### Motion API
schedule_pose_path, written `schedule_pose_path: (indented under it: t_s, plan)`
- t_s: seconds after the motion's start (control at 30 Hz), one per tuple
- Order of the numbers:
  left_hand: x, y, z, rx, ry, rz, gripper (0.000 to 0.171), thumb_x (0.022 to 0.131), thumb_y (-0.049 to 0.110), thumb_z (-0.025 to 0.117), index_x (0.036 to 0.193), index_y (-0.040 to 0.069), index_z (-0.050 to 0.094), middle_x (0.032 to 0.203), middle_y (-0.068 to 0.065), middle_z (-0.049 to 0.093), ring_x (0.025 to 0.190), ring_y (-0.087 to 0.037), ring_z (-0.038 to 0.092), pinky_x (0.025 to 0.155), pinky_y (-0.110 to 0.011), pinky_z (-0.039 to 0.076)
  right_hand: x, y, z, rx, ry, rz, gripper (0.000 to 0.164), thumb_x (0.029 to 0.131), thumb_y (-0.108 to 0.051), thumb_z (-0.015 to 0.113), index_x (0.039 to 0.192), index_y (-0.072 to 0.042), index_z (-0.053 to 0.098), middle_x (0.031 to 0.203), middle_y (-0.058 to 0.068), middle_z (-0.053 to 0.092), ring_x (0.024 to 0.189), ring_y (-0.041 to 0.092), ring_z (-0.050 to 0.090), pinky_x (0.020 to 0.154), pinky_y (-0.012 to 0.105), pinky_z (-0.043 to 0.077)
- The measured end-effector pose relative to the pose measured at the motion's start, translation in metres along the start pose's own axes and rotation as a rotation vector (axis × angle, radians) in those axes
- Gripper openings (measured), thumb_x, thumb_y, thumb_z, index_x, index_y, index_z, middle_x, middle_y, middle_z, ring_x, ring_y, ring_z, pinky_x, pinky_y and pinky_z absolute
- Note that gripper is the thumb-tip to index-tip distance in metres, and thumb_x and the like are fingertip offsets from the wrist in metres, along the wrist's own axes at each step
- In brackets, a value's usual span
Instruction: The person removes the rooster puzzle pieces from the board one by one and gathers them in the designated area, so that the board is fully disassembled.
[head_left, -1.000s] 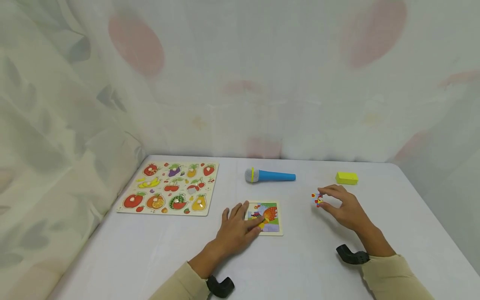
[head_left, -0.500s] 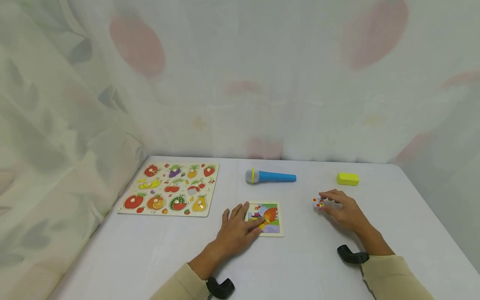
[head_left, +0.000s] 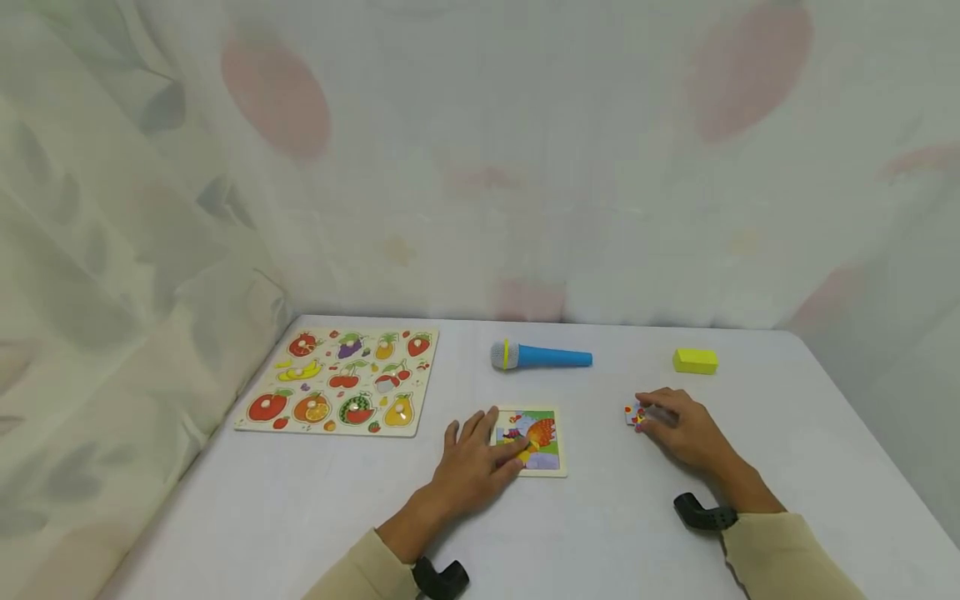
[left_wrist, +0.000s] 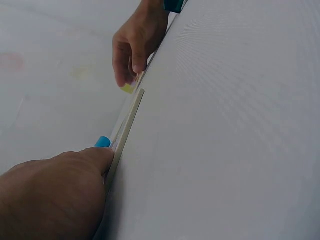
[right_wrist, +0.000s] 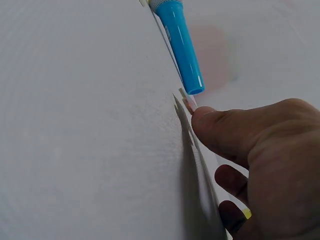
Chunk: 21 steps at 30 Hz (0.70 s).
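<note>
My left hand (head_left: 471,467) lies over the left side of a small framed jigsaw puzzle (head_left: 546,454), its fingers extended and touching the picture. Part of the picture is covered by the hand; an orange hen-like figure shows at the right. To the right, my right hand (head_left: 690,432) pinches a small colourful jigsaw piece (head_left: 632,414) between thumb and forefinger, low over the table. In the right wrist view the thumb (right_wrist: 215,125) covers most of the piece, whose thin edge (right_wrist: 187,100) shows at its tip. Whether the piece touches the cloth I cannot tell.
A fruit peg puzzle board (head_left: 337,379) lies at the left. At the back are a blue toy microphone (head_left: 551,357) and a yellow block (head_left: 695,361). White cloth covers the table (head_left: 600,533); a curtain (head_left: 450,167) hangs behind.
My right hand has come down toward the table with the jigsaw piece, which now lies flatter. The left hand stays on the framed puzzle.
</note>
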<state>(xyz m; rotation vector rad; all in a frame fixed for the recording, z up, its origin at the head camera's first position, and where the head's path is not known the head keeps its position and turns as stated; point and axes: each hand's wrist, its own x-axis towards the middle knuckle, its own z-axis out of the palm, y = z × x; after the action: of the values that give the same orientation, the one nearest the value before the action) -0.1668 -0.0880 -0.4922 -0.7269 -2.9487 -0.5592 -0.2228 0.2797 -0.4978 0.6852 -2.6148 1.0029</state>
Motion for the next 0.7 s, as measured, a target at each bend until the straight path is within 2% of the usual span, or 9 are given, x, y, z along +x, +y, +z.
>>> schedule_pose_path:
  t_s: [0.23,0.5,0.7]
  plan:
    - [0.0000,0.0002,0.0004,0.007,0.010,0.011,0.040,0.096,0.049,0.050,0.134,0.040,0.057,0.153,-0.015,0.028,0.138,-0.036,0.024,0.103,-0.066,0.012,0.0005,0.0015,0.0030,-0.021,-0.001,-0.012,0.040,0.078,0.000,0.077,0.118,-0.003,0.067,0.112,0.004,0.066,0.104,0.023,0.054,0.088,0.024,0.040]
    - [0.0005,0.0004,-0.0015,0.022,0.017,0.018,0.040,0.096,0.049,0.050,0.134,0.039,0.058,0.153,-0.015,0.029,0.137,-0.036,0.025,0.103,-0.066,0.014,0.0005,-0.0016,0.0014,-0.026,-0.041,0.023,0.042,0.081,-0.003,0.075,0.121,-0.002,0.065,0.115,0.007,0.064,0.109,0.027,0.053,0.090,0.046,0.042]
    - [0.0000,0.0008,-0.0010,0.011,0.009,0.008,0.039,0.096,0.048,0.050,0.134,0.039,0.058,0.153,-0.015,0.029,0.138,-0.036,0.024,0.103,-0.066,0.012,0.0009,-0.0062,-0.0021,-0.001,-0.067,0.069,0.045,0.083,-0.006,0.074,0.127,-0.002,0.061,0.118,0.008,0.063,0.112,0.029,0.055,0.092,0.048,0.042]
